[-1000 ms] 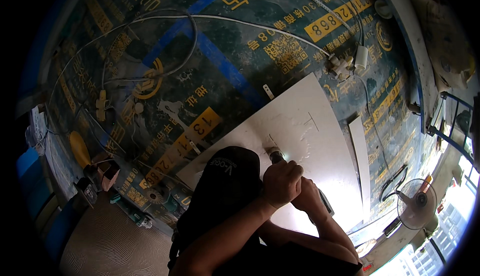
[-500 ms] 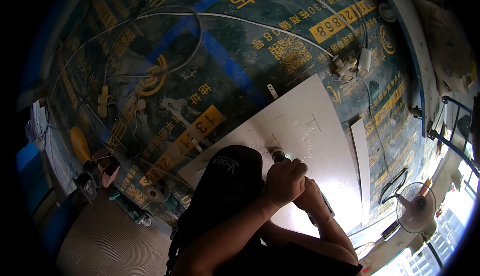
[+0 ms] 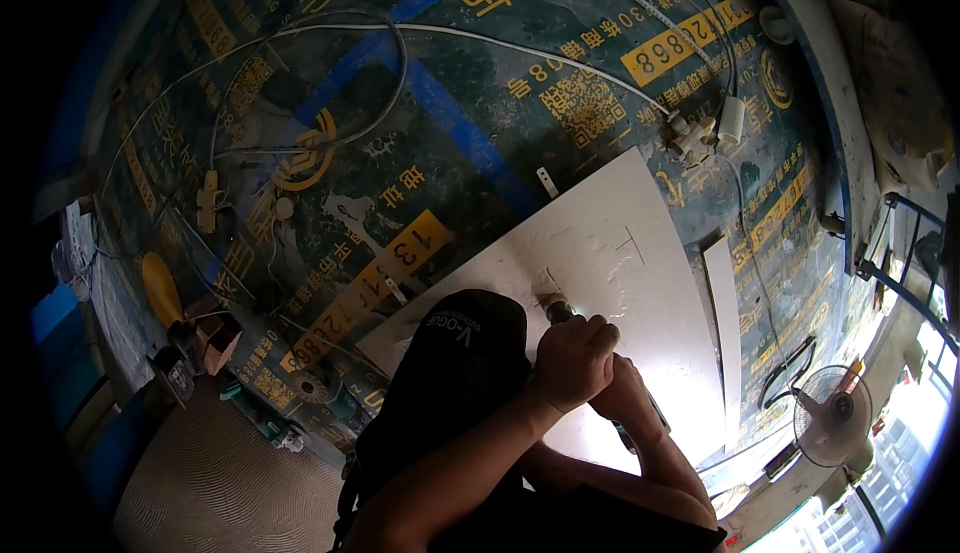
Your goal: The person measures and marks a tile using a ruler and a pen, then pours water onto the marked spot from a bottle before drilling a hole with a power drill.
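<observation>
A large white slab (image 3: 470,268), with pencil marks and patches of wet-looking smear, lies at a slant on the covered floor. Both hands grip a power drill (image 3: 559,308), whose round bit end meets the slab near a drawn mark. A small light glows by its front. My left hand (image 3: 575,358) is closed around its front part. Just behind, my right hand (image 3: 622,393) is closed on the rear part, and much of the tool's body is hidden by my hands. A black cap (image 3: 460,343) covers part of the slab.
Dark green printed sheeting (image 3: 450,183) covers the floor. A white cable (image 3: 480,41) loops across it to a connector (image 3: 690,138). Beside the slab lie a narrow white strip (image 3: 722,323) and a fan (image 3: 833,415). Teal power tools (image 3: 262,415) lie left, near a comb-ridged surface (image 3: 220,483).
</observation>
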A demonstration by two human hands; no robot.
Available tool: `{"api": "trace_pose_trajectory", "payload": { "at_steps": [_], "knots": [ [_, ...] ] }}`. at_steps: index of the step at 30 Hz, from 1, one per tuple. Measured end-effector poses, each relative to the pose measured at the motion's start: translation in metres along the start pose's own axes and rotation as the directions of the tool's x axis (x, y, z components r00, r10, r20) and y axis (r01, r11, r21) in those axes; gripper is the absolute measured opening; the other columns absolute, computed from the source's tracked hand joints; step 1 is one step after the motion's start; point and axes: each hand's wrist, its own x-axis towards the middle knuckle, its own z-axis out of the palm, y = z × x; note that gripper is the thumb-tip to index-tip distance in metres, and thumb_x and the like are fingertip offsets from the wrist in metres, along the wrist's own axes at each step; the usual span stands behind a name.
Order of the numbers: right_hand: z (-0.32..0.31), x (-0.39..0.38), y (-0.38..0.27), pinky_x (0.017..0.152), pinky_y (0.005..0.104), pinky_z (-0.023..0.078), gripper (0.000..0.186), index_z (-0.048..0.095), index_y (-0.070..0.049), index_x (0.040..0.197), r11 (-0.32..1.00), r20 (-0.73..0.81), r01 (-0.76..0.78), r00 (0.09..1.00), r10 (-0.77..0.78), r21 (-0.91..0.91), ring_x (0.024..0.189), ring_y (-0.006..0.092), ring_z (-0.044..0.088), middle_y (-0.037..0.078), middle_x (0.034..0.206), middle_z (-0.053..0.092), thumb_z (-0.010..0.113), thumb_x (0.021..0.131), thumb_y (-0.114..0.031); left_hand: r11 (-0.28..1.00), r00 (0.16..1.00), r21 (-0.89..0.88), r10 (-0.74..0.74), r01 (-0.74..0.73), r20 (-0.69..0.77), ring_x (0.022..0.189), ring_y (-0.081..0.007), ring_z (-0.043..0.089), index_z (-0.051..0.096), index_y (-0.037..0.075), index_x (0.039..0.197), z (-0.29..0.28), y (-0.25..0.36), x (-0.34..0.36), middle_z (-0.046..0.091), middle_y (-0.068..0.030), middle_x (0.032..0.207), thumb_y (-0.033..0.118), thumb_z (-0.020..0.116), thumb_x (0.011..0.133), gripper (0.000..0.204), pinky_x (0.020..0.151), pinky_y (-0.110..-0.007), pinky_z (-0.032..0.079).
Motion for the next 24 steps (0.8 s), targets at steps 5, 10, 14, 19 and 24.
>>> {"api": "trace_pose_trajectory", "payload": {
  "at_steps": [5, 10, 14, 19, 24],
  "knots": [
    [0.0009, -0.0003, -0.0001, 0.080, 0.0512, 0.053, 0.032, 0.061, -0.005, 0.108, 1.000, -0.007, 0.018, 1.000, -0.018, 0.005, 0.092, 0.0448, 0.066, 0.023, 0.092, 0.071, 0.068, 0.083, -0.024, 1.000, 1.000, 0.013, -0.004, 0.004, 0.007, 0.065, -0.0284, 0.058, 0.056, 0.006, 0.079, 0.0003, -0.0004, -0.0005, 0.056, -0.0084, 0.072, 0.005, 0.062, 0.072, 0.009, 0.058, -0.041, 0.047],
    [0.0015, -0.0002, 0.0013, 0.080, 0.0515, 0.053, 0.032, 0.061, -0.005, 0.108, 1.000, -0.012, 0.017, 1.000, -0.017, 0.015, 0.092, 0.0447, 0.066, 0.023, 0.093, 0.071, 0.067, 0.084, -0.026, 1.000, 1.000, 0.011, 0.000, 0.000, 0.007, 0.065, -0.0282, 0.058, 0.056, 0.006, 0.078, 0.0001, 0.0006, 0.0023, 0.056, -0.0082, 0.072, 0.005, 0.062, 0.072, 0.008, 0.057, -0.041, 0.047],
    [0.0041, 0.0018, 0.0050, 0.081, 0.0514, 0.053, 0.032, 0.062, -0.004, 0.107, 1.000, -0.005, 0.016, 1.000, -0.016, -0.004, 0.093, 0.0448, 0.066, 0.023, 0.094, 0.071, 0.065, 0.085, -0.027, 1.000, 1.000, 0.005, 0.003, -0.003, 0.009, 0.064, -0.0280, 0.058, 0.056, 0.007, 0.077, 0.0009, 0.0008, 0.0027, 0.055, -0.0078, 0.071, 0.006, 0.062, 0.073, 0.008, 0.057, -0.041, 0.046],
    [-0.0002, -0.0002, -0.0015, 0.081, 0.0510, 0.052, 0.030, 0.063, -0.003, 0.105, 1.000, 0.003, -0.026, 1.000, 0.026, 0.013, 0.094, 0.0450, 0.066, 0.024, 0.094, 0.071, 0.063, 0.086, -0.026, 1.000, 1.000, 0.017, -0.006, 0.006, 0.007, 0.064, -0.0277, 0.057, 0.056, 0.007, 0.078, 0.0022, 0.0019, 0.0025, 0.055, -0.0070, 0.070, 0.006, 0.062, 0.073, 0.008, 0.057, -0.041, 0.046],
    [-0.0002, -0.0011, -0.0008, 0.081, 0.0508, 0.053, 0.028, 0.064, -0.002, 0.101, 0.999, -0.005, -0.029, 1.000, 0.029, 0.028, 0.093, 0.0449, 0.066, 0.024, 0.093, 0.071, 0.063, 0.086, -0.026, 1.000, 1.000, 0.003, -0.008, 0.008, 0.024, 0.064, -0.0275, 0.057, 0.056, 0.007, 0.078, 0.0015, 0.0023, 0.0033, 0.055, -0.0066, 0.071, 0.006, 0.062, 0.073, 0.008, 0.057, -0.041, 0.046]
  ]
}}
